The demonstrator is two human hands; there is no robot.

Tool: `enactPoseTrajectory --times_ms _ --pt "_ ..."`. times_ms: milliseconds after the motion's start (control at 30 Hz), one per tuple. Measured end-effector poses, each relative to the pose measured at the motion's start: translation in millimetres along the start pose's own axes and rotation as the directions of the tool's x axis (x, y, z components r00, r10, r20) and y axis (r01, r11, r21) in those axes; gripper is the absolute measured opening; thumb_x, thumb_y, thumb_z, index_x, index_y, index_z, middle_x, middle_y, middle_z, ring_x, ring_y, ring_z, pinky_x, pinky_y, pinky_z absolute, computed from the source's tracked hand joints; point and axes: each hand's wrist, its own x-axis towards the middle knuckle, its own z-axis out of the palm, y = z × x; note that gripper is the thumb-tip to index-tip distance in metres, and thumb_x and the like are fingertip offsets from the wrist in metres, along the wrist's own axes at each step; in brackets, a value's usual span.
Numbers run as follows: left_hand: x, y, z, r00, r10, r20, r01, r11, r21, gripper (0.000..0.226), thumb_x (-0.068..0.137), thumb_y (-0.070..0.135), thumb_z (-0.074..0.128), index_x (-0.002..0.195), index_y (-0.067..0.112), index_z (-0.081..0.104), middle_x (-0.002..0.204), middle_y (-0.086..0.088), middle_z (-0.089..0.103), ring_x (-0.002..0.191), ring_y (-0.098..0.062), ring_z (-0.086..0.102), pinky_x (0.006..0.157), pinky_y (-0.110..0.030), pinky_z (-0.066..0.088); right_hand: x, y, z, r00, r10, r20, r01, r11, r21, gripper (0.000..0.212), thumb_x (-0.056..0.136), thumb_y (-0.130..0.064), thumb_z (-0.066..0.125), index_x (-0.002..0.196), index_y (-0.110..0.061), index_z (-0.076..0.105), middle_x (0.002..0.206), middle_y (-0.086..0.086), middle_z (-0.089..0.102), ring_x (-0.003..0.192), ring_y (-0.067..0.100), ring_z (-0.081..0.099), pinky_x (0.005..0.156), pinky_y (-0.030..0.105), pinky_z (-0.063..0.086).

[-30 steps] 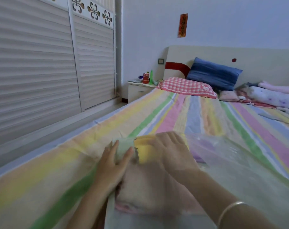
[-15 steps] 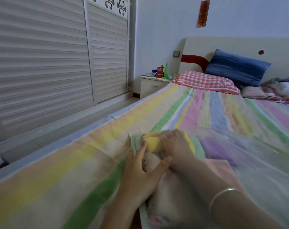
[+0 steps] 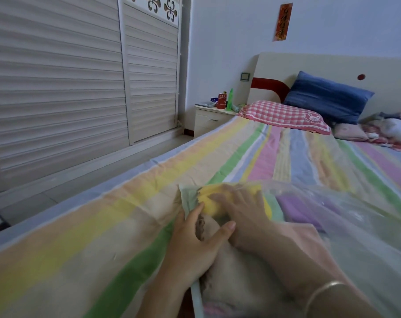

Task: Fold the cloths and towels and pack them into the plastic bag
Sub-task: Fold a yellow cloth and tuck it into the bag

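Yellow cloth point(image 3: 206, 205) sits at the far end of the folded stack, beyond the beige towel point(image 3: 236, 271), apparently inside the plastic bag point(image 3: 355, 226) on the bed point(image 3: 103, 237). The stack's long axis runs away from the person. Right hand point(image 3: 245, 212), fingers spread flat, presses the yellow cloth. Left hand point(image 3: 192, 246), fingers straight and thumb out, braces the stack's left flank. Judgement: the right hand is nearer for pushing deeper.
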Motion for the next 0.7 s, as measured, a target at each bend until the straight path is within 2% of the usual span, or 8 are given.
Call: enactPoseTrajectory --times_ms 67,167,300,400,500,567,633,700 --pt "1 -1 0 1.0 0.004 -0.004 -0.004 0.999 0.032 0.091 0.064 0.075 0.067 0.143 0.044 0.036 0.153 0.014 0.027 0.135 -0.002 0.034 0.105 -0.022 0.031 9 1 -2 0.991 -0.03 0.133 0.028 1.0 0.013 0.077 0.084 -0.047 0.045 0.147 -0.049 0.001 0.158 -0.001 0.008 0.145 0.03 0.008 0.11 0.066 0.005" --pt "0 0 1 1.0 -0.004 -0.001 0.005 0.996 0.086 0.088 0.068 0.073 0.066 0.144 0.043 0.033 0.155 0.013 0.022 0.138 -0.004 0.03 0.106 -0.023 0.03 24 -2 5 0.987 -0.055 0.154 0.062 0.997 -0.04 0.081 0.087 -0.048 0.049 0.144 -0.056 -0.008 0.16 -0.006 0.002 0.146 0.031 0.008 0.108 0.068 0.009" --pt "-2 3 2 1.0 -0.013 0.003 0.012 0.988 0.152 0.09 0.068 0.073 0.064 0.146 0.041 0.033 0.157 0.01 0.019 0.139 -0.007 0.029 0.107 -0.024 0.03 46 -7 10 0.965 0.043 0.257 -0.028 0.998 -0.061 0.061 0.094 -0.055 0.037 0.142 -0.061 -0.001 0.157 -0.004 0.014 0.144 0.032 0.016 0.107 0.069 0.012" --pt "-2 3 0 1.0 -0.012 0.001 0.012 0.99 0.138 0.087 0.07 0.07 0.063 0.146 0.039 0.033 0.156 0.011 0.02 0.139 -0.006 0.029 0.105 -0.021 0.028 61 -13 6 0.946 0.087 0.311 -0.073 0.996 -0.057 0.055 0.095 -0.057 0.037 0.142 -0.061 0.009 0.151 0.001 0.024 0.141 0.036 0.022 0.107 0.07 0.011" --pt "-1 3 -3 0.999 -0.018 0.028 0.014 0.989 0.145 0.09 0.068 0.072 0.067 0.145 0.039 0.034 0.155 0.011 0.021 0.138 -0.007 0.031 0.105 -0.021 0.029 66 -14 19 0.955 0.1 0.279 -0.09 0.995 -0.05 0.057 0.096 -0.053 0.035 0.145 -0.058 0.005 0.153 0.001 0.022 0.142 0.033 0.021 0.108 0.07 0.01" --pt "-1 4 -5 0.998 -0.039 0.059 0.028 0.984 0.175 0.104 0.055 0.082 0.064 0.145 0.039 0.033 0.157 0.01 0.018 0.14 -0.008 0.028 0.111 -0.027 0.03 56 -9 27 0.963 0.102 0.247 -0.094 0.995 -0.045 0.065 0.096 -0.05 0.037 0.147 -0.052 -0.004 0.159 -0.001 0.01 0.146 0.029 0.012 0.11 0.068 0.007" --pt "-2 9 -7 0.996 -0.051 0.078 0.031 0.97 0.241 0.112 0.049 0.086 0.059 0.147 0.04 0.03 0.161 0.012 0.004 0.145 -0.012 0.02 0.116 -0.037 0.028 36 0 27 0.981 0.066 0.184 -0.06 0.997 -0.04 0.078 0.09 -0.059 0.037 0.15 -0.04 -0.009 0.162 -0.002 -0.002 0.148 0.024 0.001 0.114 0.061 0.003" --pt "-6 20 -12 0.996 -0.024 0.091 -0.014 0.918 0.397 0.106 0.06 0.082 0.06 0.149 0.036 0.026 0.161 0.012 -0.015 0.149 -0.015 0.004 0.12 -0.04 0.019 4 6 15 0.995 0.046 0.089 -0.048 0.999 0.019 0.092 0.074 -0.072 0.019 0.153 -0.029 -0.005 0.162 0.002 -0.001 0.149 0.023 -0.001 0.117 0.052 0.002"
